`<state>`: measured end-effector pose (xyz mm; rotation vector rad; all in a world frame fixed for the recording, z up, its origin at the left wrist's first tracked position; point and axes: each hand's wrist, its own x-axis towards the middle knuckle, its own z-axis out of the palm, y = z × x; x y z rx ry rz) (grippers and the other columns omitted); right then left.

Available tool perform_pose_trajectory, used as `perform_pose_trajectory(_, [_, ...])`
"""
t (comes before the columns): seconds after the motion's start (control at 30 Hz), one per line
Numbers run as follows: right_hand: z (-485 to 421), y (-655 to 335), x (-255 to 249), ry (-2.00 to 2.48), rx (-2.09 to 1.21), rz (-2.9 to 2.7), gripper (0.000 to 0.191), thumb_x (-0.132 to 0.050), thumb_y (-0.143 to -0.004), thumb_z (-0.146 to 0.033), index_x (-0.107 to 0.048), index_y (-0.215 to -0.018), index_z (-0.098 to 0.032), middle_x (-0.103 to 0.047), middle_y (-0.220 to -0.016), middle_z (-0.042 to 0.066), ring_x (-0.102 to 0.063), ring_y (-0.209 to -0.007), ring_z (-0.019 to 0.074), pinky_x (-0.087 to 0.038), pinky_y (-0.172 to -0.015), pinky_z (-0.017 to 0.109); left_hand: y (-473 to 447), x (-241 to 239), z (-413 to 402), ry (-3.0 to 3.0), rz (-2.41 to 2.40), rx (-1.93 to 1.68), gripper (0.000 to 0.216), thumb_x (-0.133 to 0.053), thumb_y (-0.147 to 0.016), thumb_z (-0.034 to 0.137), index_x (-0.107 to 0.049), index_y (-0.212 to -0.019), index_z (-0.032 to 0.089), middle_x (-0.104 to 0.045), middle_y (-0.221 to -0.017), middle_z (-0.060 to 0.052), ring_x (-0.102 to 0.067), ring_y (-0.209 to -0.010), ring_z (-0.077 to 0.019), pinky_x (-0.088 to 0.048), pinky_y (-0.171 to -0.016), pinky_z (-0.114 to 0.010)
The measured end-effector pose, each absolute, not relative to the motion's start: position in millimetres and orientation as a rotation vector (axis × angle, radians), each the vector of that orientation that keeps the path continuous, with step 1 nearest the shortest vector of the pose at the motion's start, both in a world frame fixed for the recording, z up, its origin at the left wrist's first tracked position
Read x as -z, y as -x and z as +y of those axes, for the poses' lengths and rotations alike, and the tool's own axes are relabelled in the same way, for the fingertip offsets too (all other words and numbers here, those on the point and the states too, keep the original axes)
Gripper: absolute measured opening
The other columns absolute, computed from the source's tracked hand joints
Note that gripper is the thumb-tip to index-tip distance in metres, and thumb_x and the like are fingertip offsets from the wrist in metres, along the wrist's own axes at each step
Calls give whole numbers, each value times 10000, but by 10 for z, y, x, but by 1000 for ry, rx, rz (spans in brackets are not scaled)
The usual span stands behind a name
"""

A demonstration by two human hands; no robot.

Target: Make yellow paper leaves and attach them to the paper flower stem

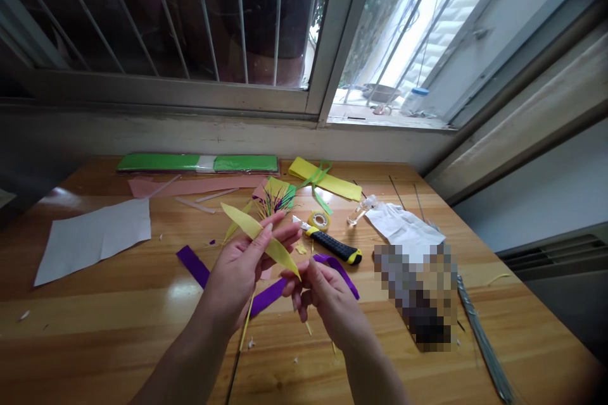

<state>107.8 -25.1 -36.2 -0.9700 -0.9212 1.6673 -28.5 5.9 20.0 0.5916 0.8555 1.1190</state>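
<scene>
My left hand holds a long yellow paper petal, pointed at both ends, with the thumb pressed on it. The petal lies slantwise across the fingers. At its lower right tip is my right hand, thumb and fingertips pinched together; the exact hold there is small and hard to make out. Just beyond my left hand lies a bunch of thin dark purple and yellow fringe. Below my hands runs a purple paper strip. A cutter knife and a roll of tape lie beyond my right hand.
Folded green paper lies along the back edge, near a pink strip and a folded yellow strip. White paper is at left. A small clear bottle, white tissue and thin wires are at right.
</scene>
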Motion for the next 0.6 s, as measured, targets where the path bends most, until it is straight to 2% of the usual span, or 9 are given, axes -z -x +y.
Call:
perform_pose_trajectory(0.17, [-228,-1108,310,1049,-1696,-1049,304,-673,-726,-431,-727,-736,-132,-634,-622,40,-500,-487,72,-416,-404,157,296,-186,66,-608,865,-1110,355,-605,-785,319,-624,-1100,158,-711,-1008,-101,-597,-1057,-234,-385,-993,-359])
perform_pose_trajectory(0.33, [-237,-1098,319,1059,-1745,-1185,241,-691,-721,-374,-754,-803,-156,-605,-625,31,-510,-531,85,-422,-402,153,307,-200,60,-648,845,-1075,316,-590,-800,319,-641,-1074,170,-710,-1009,-99,-600,-1051,-230,-413,-959,-345])
perform_pose_trajectory(0.5, [-242,-1132,305,941,-1831,-1298,249,-657,-759,-341,-727,-944,-189,-590,-781,46,-541,-656,114,-459,-442,159,371,-226,59,-724,850,-1017,336,-588,-798,345,-649,-1079,172,-712,-998,-108,-593,-1060,-241,-418,-946,-348])
perform_pose_trajectory(0.6, [-217,-1165,278,948,-1818,-1298,220,-684,-732,-317,-728,-918,-209,-565,-893,42,-532,-670,102,-467,-468,161,413,-244,63,-763,847,-979,342,-595,-793,338,-646,-1091,179,-710,-1004,-107,-597,-1051,-250,-416,-945,-365])
